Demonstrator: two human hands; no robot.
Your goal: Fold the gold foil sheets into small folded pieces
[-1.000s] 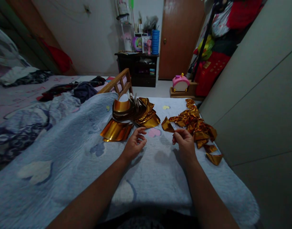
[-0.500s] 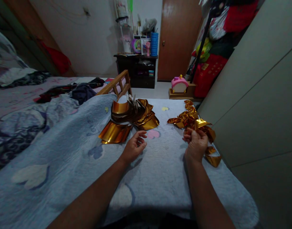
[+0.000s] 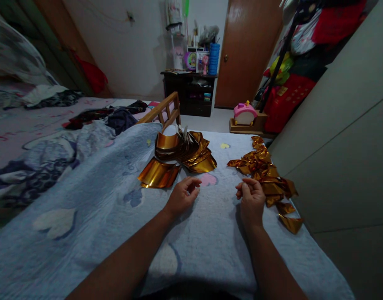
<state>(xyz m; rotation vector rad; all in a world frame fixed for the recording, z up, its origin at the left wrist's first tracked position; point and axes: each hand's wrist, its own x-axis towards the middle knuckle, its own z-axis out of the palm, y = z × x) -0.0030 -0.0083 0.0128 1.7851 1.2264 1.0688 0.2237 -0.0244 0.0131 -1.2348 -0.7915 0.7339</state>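
Note:
My left hand [image 3: 184, 194] hovers over the blue blanket with its fingers loosely bent and apart, holding nothing. It is just in front of a stack of shiny gold foil sheets [image 3: 197, 156]. A few curved gold sheets [image 3: 159, 174] lie nearer to me, left of that hand. My right hand [image 3: 252, 202] has its fingers loosely curled, and I see nothing in them. Beside it on the right lies a pile of folded gold foil pieces [image 3: 258, 162]. One separate folded piece [image 3: 291, 223] rests near the blanket's right edge.
A light blue blanket [image 3: 215, 233] with heart shapes covers the surface under my hands. A wooden rail [image 3: 166, 108] stands behind the stack. Rumpled clothes [image 3: 121, 120] lie on the pink bed at left. A pale cabinet panel [image 3: 344, 166] borders the right side.
My right hand has let go of a gold foil piece at the pile and come back left toward the middle. The left hand has moved little; the view has shifted slightly.

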